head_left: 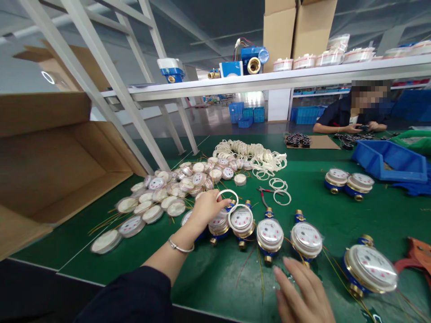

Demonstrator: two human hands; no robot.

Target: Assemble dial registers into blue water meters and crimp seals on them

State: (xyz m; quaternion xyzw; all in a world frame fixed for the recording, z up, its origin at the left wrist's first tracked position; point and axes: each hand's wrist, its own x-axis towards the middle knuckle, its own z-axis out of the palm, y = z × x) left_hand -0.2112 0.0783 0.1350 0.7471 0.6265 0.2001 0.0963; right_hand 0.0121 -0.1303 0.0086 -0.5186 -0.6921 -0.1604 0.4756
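My left hand (207, 208) is closed on a white plastic ring (232, 192), held over the row of water meters. A second white ring (251, 218) lies around the dial of the water meter (241, 220) just right of it. Beside that stand another water meter (270, 235) and one more (306, 241), with brass ends, blue bodies and thin wires. My right hand (303, 291) hovers in front of these two with fingers apart, holding nothing. Part of a meter (218, 224) is hidden under my left hand.
Round dial units (175, 193) lie heaped at left, beside piled white rings (252, 152). Red-handled pliers (266, 193) lie behind the meters. At right are a blue bin (390, 161), a large meter (370, 269) and an orange-red tool (419, 255). A co-worker (350, 112) sits across.
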